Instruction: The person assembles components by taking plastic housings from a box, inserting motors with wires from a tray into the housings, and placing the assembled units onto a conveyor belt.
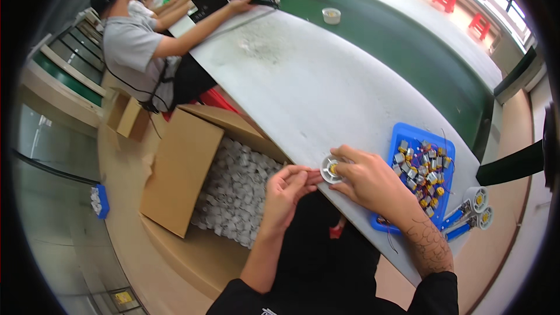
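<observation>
Over the near edge of the bench, my right hand (370, 178) grips a small white round plastic housing (328, 175) with a yellow piece at its centre. My left hand (287, 191) meets it from the left, thumb and fingers pressed together and fingertips at the housing's rim. What lies between those left fingers, if anything, is too small to tell. Right of my right hand, a blue tray (398, 134) holds many small silver-and-yellow motors with thin wires.
Beside the tray lie white round-headed assemblies with blue bodies (458, 230). An open cardboard box (181, 172) full of white plastic parts stands left of the bench (303, 81). Beyond runs a green conveyor belt (373, 35) carrying a white tub (331, 16). A co-worker (137, 46) sits at the far left.
</observation>
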Demonstrator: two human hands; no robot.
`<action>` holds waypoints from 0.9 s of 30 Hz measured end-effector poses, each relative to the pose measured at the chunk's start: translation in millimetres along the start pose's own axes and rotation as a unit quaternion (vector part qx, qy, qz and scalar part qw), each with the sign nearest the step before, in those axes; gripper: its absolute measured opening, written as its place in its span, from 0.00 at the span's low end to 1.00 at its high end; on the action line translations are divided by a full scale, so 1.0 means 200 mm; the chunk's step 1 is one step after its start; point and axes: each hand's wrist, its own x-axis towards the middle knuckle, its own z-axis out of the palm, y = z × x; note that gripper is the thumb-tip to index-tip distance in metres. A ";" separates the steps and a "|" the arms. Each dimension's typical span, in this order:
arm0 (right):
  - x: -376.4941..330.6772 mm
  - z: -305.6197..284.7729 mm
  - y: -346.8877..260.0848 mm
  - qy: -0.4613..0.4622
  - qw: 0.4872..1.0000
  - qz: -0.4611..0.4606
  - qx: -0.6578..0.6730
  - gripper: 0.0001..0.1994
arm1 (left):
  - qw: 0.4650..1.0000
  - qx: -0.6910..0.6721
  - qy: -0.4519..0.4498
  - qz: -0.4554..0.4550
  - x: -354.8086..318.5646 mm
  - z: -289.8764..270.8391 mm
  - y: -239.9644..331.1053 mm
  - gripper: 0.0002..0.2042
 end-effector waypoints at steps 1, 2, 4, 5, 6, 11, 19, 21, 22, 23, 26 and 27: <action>0.00 -0.01 -0.01 -0.013 1.000 0.018 -0.006 0.12 | 1.000 0.000 0.001 -0.002 0.00 0.01 0.01 0.07; -0.02 -0.02 0.00 -0.026 0.999 0.040 -0.012 0.11 | 1.000 0.001 0.001 -0.004 0.01 0.03 0.00 0.07; -0.03 -0.01 0.00 -0.031 0.998 0.039 -0.024 0.11 | 1.000 0.006 -0.002 -0.006 -0.01 0.02 0.01 0.09; -0.04 0.00 0.00 -0.029 0.999 0.037 -0.024 0.11 | 1.000 0.005 0.007 -0.004 -0.03 0.03 0.01 0.10; -0.04 0.01 0.00 -0.029 0.999 0.040 -0.013 0.11 | 1.000 0.005 0.016 -0.003 -0.04 0.03 0.02 0.11; -0.06 0.04 0.03 0.018 1.000 0.015 0.001 0.11 | 1.000 0.018 -0.008 0.000 -0.09 -0.02 0.00 0.23; -0.01 -0.33 -0.04 0.111 0.985 0.128 0.022 0.13 | 0.856 0.477 0.176 0.098 -0.29 -0.75 -0.42 0.24; 0.05 -0.38 0.16 0.194 0.970 0.145 -0.022 0.14 | 0.817 0.546 0.184 0.034 -0.42 -0.79 -0.44 0.26; 0.09 -0.42 0.27 0.228 0.959 0.165 -0.031 0.15 | 0.802 0.567 0.161 0.097 -0.47 -0.86 -0.47 0.23; 0.19 -0.40 0.40 0.256 0.951 0.169 -0.038 0.15 | 0.796 0.572 0.173 0.094 -0.52 -0.86 -0.44 0.23; 0.17 -0.56 0.79 0.336 0.907 0.222 -0.122 0.15 | 0.758 0.646 0.084 0.014 -0.46 -0.72 -0.37 0.19; 0.21 -0.55 0.88 0.338 0.908 0.217 -0.120 0.15 | 0.767 0.634 0.095 0.039 -0.46 -0.73 -0.39 0.18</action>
